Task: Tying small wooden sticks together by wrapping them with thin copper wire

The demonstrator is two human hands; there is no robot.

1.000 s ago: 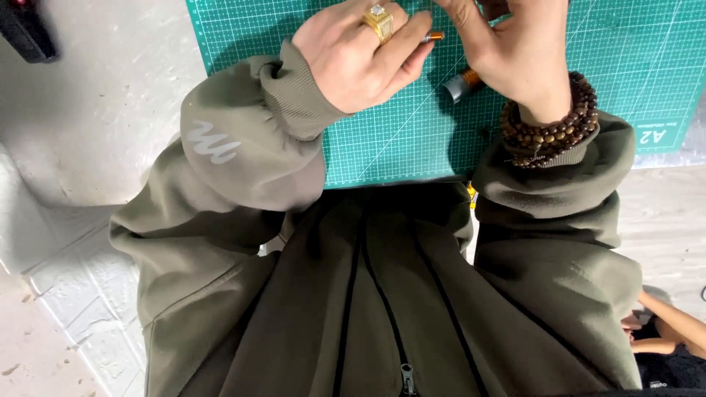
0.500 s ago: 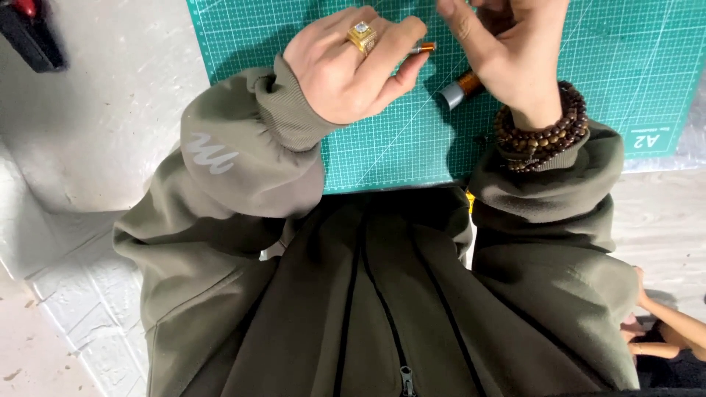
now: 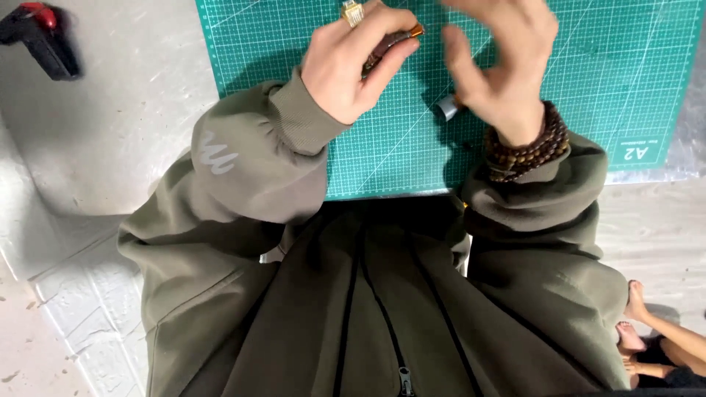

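**Dark tool held over a green cutting mat**

The left hand [image 3: 351, 70], with a gold ring [image 3: 352, 12] on one finger, is curled closed around a slim dark brown object with an orange tip [image 3: 393, 41]. Only its upper end shows between the fingers; it looks glossy and slightly tapered, and the orange end points to the right. It is held just above the green gridded cutting mat [image 3: 603, 66].

The right hand [image 3: 498, 62] is blurred, its fingers spread and loosely bent, holding nothing that can be seen. A bracelet of dark wooden beads [image 3: 531, 151] wraps its wrist. Just beside the palm, a short grey metal cylinder [image 3: 446, 109] lies on the mat.

Both arms wear olive green jacket sleeves [image 3: 250, 169]. A black tool with a red part [image 3: 40, 40] rests on the pale grey worktop [image 3: 125, 110], well apart.
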